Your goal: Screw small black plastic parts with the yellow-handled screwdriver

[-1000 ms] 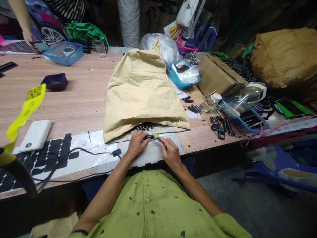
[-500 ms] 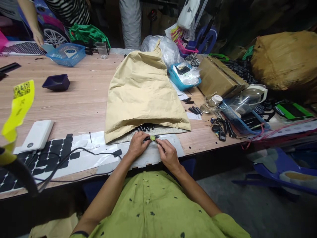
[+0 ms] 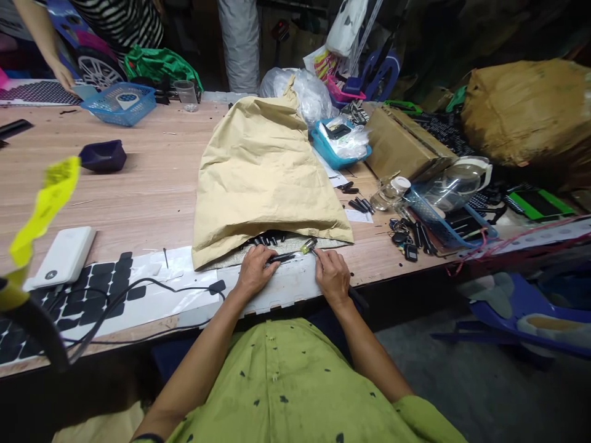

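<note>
My left hand point(image 3: 253, 269) is closed around a thin black piece point(image 3: 282, 257) lying flat near the table's front edge. The piece points right from my fingertips. In my right hand point(image 3: 333, 274) I grip a small hammer point(image 3: 308, 246); its yellow-green head is above the white board point(image 3: 295, 280), to the right of the black piece. A dark handle end shows below my right palm. Just beyond both hands, several short black pieces point(image 3: 268, 239) peek out from under the open edge of a beige cloth bag point(image 3: 272, 178).
On the left lie a white power bank point(image 3: 67, 257), a black cable point(image 3: 157, 280) and a sheet of black pads point(image 3: 108, 289). A blue basket point(image 3: 427, 206), a jar point(image 3: 390, 194) and keys point(image 3: 404, 237) stand right. Across the table is another person's hand point(image 3: 64, 77).
My right hand has moved right and slightly up, carrying the hammer head away from my left fingertips. The left hand stays on the black piece. The view has shifted slightly.
</note>
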`<state>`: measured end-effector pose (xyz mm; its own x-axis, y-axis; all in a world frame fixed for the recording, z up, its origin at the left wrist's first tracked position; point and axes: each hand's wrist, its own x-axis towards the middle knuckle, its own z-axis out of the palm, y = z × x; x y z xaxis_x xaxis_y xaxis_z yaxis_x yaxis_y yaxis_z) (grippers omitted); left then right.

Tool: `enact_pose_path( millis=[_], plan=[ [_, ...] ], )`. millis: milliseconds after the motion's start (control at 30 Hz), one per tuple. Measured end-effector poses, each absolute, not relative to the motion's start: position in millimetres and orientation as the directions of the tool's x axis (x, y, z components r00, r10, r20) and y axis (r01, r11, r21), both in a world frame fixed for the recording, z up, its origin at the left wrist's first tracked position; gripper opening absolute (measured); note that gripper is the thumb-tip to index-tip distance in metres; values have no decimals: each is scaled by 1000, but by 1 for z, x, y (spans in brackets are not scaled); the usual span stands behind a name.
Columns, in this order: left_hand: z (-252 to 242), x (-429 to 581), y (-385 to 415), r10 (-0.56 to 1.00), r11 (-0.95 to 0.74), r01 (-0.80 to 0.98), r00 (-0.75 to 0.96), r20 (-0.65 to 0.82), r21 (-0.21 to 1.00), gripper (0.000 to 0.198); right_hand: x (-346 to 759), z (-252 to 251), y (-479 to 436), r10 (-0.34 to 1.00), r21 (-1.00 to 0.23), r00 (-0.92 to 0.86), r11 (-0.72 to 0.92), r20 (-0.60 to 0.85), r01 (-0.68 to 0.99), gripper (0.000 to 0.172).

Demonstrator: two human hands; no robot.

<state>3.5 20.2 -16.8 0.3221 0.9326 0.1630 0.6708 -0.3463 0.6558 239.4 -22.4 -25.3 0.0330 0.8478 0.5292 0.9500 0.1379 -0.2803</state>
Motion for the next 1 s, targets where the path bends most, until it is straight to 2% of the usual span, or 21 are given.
enact_pose_path(
  millis=[167,333,467,600,700,800,900,1000],
  plan=[
    [-9,-1,18,907,-394,635,386,170,664,14,235,-24,-23,856,-266,27,130,516,955,31],
    [1,-15,-12,777,-568,515,593,211,642,16,233,-22,-23,853,-225,26,108,522,968,29],
    [1,-29,-43,673,-674,458,705,226,580,14,231,-20,-23,839,-156,6,94,544,983,27],
    [-5,-35,-60,666,-713,503,704,247,489,18,231,-20,-23,826,-125,-20,109,564,986,27],
    [-5,-32,-63,681,-705,513,682,266,489,16,231,-21,-22,833,-130,-15,104,553,986,27],
    [-1,-26,-54,740,-641,519,614,275,566,17,231,-22,-22,840,-139,-2,92,542,986,28],
    [6,-18,-28,873,-477,614,413,258,629,24,230,-22,-22,842,-142,0,91,540,986,28],
    [14,-8,6,966,-249,766,154,207,592,28,230,-23,-21,839,-141,2,90,545,986,28]
  ],
)
